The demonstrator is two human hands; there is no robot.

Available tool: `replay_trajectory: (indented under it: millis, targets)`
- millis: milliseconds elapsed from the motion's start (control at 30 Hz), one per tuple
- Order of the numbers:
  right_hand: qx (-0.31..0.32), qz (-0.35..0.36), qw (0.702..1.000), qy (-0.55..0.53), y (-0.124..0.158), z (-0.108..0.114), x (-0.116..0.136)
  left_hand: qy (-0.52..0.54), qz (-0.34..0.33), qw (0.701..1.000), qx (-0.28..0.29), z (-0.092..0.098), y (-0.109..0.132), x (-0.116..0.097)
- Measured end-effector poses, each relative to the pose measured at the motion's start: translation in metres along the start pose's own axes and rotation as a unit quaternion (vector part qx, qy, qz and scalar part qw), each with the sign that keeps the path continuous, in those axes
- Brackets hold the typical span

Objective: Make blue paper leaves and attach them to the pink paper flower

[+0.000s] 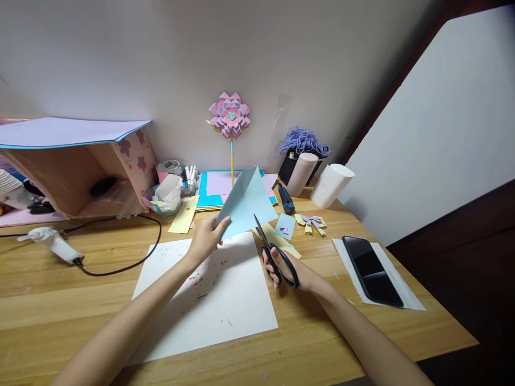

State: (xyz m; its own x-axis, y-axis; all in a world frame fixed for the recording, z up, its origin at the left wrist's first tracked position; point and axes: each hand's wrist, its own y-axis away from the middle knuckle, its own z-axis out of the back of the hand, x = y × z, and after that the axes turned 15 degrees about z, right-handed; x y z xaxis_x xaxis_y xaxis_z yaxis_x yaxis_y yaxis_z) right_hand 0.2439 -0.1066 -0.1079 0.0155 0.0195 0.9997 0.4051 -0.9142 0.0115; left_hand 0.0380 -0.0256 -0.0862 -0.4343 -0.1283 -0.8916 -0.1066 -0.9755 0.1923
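The left hand (pixel 206 238), thumb and fingers pinched, holds a light-blue paper sheet (pixel 250 203) by its eight o'clock edge, seemingly to keep it clear of the desk (pixel 322 343); at five o'clock, the right hand (pixel 304 274) curls around black-handled scissors (pixel 266 242) (left fingertips behind the sheet are mostly hidden).

Wooden table (pixel 314 343) against pale wall (pixel 169 64)

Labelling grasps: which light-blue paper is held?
The larger light-blue sheet, raised in the left hand; the small light-blue square lies on the table, right of the scissors.
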Motion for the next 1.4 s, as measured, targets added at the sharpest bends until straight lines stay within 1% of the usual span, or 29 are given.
replay_trajectory:
  millis: [300, 500, 633, 700, 833, 933, 1133, 1200, 1333, 1400]
  targets:
    - [-0.027, 0.028, 0.999, 0.009, -0.003, 0.003, -0.017, -0.004, 0.001, 1.000, -0.005, 0.003, -0.001, 0.000]
    - [-0.055, -0.017, 0.998, 0.014, -0.004, 0.003, -0.018, -0.002, 0.002, 1.000, -0.010, 0.004, 0.000, -0.001]
    - [-0.073, -0.013, 0.997, 0.016, -0.003, 0.002, -0.017, 0.001, 0.001, 1.000, -0.008, 0.005, 0.000, -0.003]
    - [-0.069, -0.009, 0.998, 0.005, -0.003, 0.001, -0.017, 0.005, 0.004, 1.000, -0.006, 0.005, 0.000, -0.004]
    - [-0.026, 0.004, 0.998, -0.055, -0.005, -0.002, -0.020, 0.009, 0.019, 1.000, 0.016, 0.004, 0.000, -0.003]
    - [-0.034, 0.019, 0.997, -0.071, -0.007, -0.005, -0.021, 0.002, 0.030, 0.999, 0.031, 0.002, 0.001, -0.003]
    - [-0.073, 0.007, 0.997, -0.038, -0.008, -0.012, -0.009, -0.005, 0.033, 0.999, 0.038, 0.001, 0.004, -0.006]
    - [-0.084, 0.014, 0.996, -0.025, -0.008, -0.014, -0.008, -0.005, 0.035, 0.999, 0.037, 0.001, 0.004, -0.006]
    - [-0.092, 0.038, 0.995, 0.001, -0.008, -0.011, -0.019, -0.002, 0.035, 0.999, 0.039, 0.002, 0.004, -0.006]
    - [-0.094, 0.031, 0.995, 0.007, -0.009, -0.008, -0.027, 0.000, 0.037, 0.999, 0.040, 0.002, 0.004, -0.006]
